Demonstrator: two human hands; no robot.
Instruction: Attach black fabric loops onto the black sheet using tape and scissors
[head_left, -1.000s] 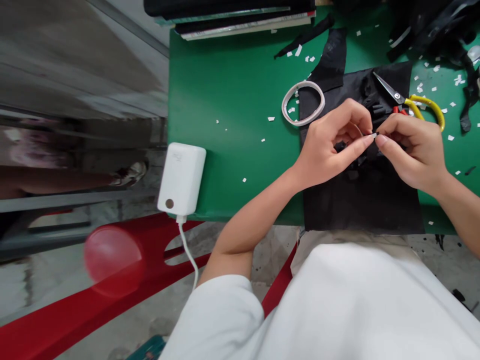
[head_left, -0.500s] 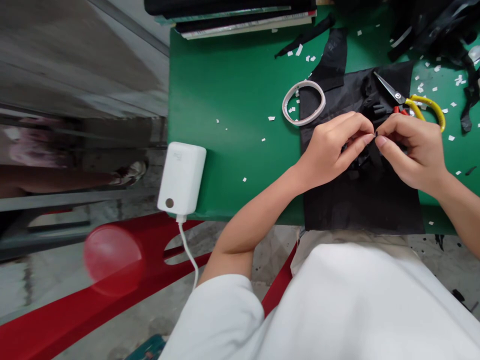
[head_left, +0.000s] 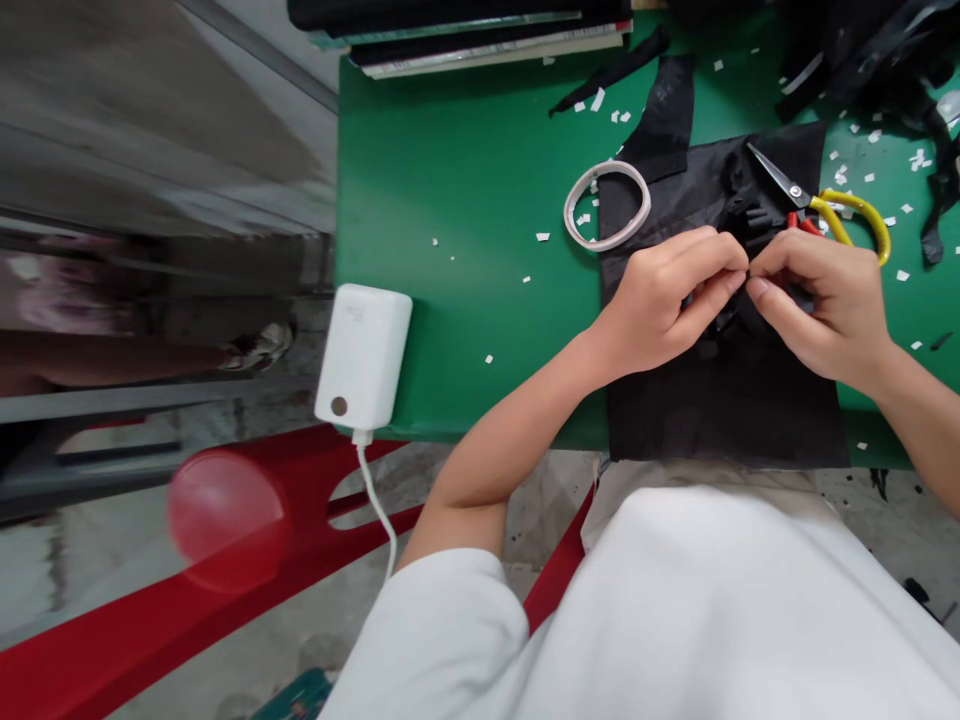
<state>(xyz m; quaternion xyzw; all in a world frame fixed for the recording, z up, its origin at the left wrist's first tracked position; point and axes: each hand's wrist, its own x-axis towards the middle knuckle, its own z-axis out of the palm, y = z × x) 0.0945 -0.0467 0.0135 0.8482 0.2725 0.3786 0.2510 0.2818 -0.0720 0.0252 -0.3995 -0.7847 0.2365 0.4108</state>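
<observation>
Both hands [head_left: 660, 300] [head_left: 832, 305] pinch, fingers [head_left: 724, 250] on prob. tiny blk bit [head_left: 749, 273]; pwr bank [head_left: 365, 355] print unreadable.

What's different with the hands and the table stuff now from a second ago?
The left hand has brought its fingers down closer to its thumb, and the right hand has edged slightly toward it. The small white bit that showed at their fingertips is out of sight; I can't tell if it was let go. The scissors, tape and white box stayed put.
</observation>
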